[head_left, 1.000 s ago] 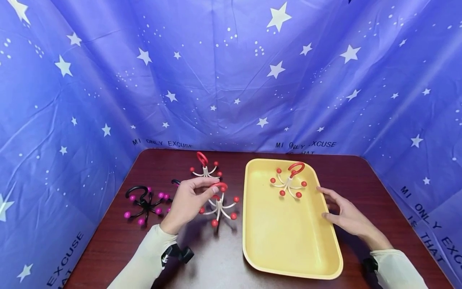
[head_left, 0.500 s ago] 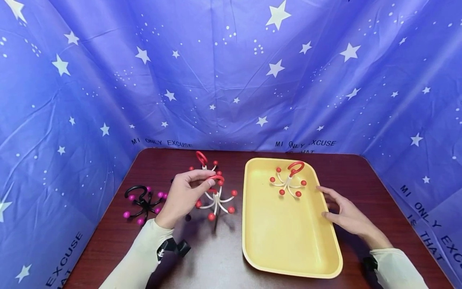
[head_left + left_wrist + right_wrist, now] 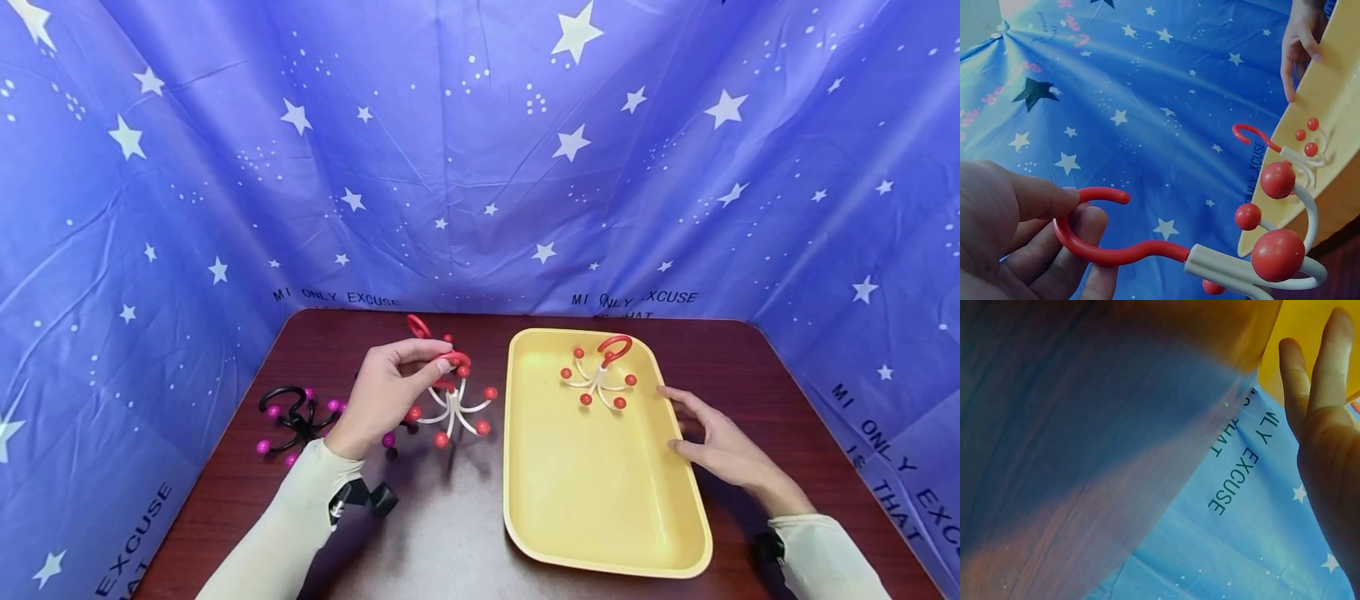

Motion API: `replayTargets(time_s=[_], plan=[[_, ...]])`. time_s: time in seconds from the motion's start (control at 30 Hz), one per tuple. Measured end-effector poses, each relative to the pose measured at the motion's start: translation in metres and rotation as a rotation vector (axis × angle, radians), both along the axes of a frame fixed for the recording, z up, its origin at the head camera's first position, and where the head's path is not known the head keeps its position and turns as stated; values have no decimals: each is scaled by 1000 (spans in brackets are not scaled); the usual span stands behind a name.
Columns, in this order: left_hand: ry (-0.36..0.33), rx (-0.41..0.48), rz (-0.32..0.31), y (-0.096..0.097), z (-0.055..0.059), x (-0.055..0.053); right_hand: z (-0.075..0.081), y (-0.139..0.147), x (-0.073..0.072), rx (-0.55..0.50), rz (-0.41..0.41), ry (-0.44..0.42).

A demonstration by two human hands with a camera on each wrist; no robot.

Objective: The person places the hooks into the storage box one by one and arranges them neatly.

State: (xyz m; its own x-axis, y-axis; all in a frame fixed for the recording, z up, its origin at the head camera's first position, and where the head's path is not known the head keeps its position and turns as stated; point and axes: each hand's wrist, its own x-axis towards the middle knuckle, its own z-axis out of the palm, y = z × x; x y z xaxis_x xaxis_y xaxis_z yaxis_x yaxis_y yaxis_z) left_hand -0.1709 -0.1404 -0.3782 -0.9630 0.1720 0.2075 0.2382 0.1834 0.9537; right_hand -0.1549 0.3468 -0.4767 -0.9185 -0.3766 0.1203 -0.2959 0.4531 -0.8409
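The left hand (image 3: 384, 392) pinches the curved red top of a white hook rack (image 3: 453, 402) between thumb and fingers. The rack is held upright just left of the tray (image 3: 592, 492), its white arms spreading out below and ending in red balls. Whether any of those balls touch the counter (image 3: 435, 542) cannot be told.

The right hand (image 3: 723, 450) rests against the tray's right side, its fingers extended and slightly apart, with the fingertips at the rim. The tray is yellow, with rounded corners, and its long sides run from near to far. In its far right part stands a second white rack (image 3: 599, 381) with a red hook and red balls.

Beyond the left hand, at the far side, a third red hook (image 3: 419, 327) shows, most of its rack hidden by the hand. To the left lies a black rack (image 3: 302, 425) with magenta balls; another magenta ball (image 3: 388, 440) shows just right of the left wrist. A blue curtain (image 3: 450, 167) with white stars surrounds the counter at the far, left and right sides.
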Motion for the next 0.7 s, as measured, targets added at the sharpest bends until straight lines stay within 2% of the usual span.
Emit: replayTargets(time_s=[0.37,0.57,0.7], plan=[[-53,16,-38,17,15,-9,-1,0,1,4,-9,-6],[-25,75,-87,28,20,-17,-2,0,1,-2,-17,-20],[-11,44,-70,36,22,-23,-2,0,1,1,-23,-21]])
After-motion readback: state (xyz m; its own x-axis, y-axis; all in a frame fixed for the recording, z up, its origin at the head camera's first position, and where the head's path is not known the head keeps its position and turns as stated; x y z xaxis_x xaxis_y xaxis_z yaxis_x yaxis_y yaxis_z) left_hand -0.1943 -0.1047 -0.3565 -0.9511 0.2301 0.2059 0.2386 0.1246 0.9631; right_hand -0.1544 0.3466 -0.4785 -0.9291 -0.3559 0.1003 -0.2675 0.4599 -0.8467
